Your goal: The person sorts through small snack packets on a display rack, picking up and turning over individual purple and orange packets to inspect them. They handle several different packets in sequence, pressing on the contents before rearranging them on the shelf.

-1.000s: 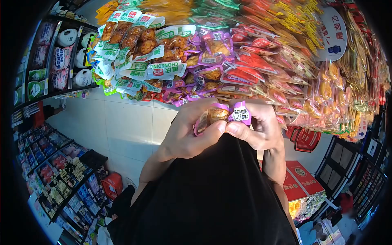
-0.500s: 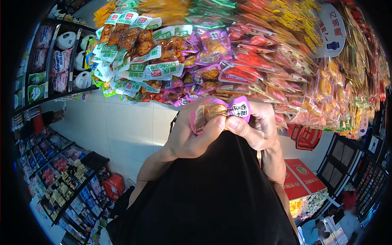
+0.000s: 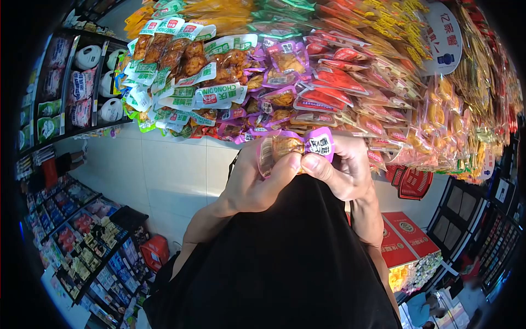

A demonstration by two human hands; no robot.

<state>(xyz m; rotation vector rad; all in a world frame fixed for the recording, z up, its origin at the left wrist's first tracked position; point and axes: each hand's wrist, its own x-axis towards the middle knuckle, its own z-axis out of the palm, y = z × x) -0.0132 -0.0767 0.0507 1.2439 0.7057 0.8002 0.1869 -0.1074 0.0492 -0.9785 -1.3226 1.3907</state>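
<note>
Between my two hands is a small purple-edged snack packet (image 3: 287,146) with a clear window and brown food inside. My left hand (image 3: 262,178) grips its left part, thumb pressed on the front. On the other side, my right hand (image 3: 345,172) pinches the end with dark lettering. The thumbs nearly meet at the middle, where the wrapper looks creased. Fingers behind the packet are hidden. Just beyond lie similar purple packets (image 3: 285,63) on the display, beside white-and-green packets of brown meat (image 3: 211,96).
Red-labelled packets (image 3: 329,88) and other bagged snacks fill the display ahead. A red basket (image 3: 413,183) and red boxes (image 3: 405,236) stand at right. Stocked shelves (image 3: 82,241) and another red basket (image 3: 154,251) are at left. Another person's legs (image 3: 74,159) show at far left.
Both hands keep their hold on the packet, which has tilted slightly. At far left, the other person's legs have come further into view.
</note>
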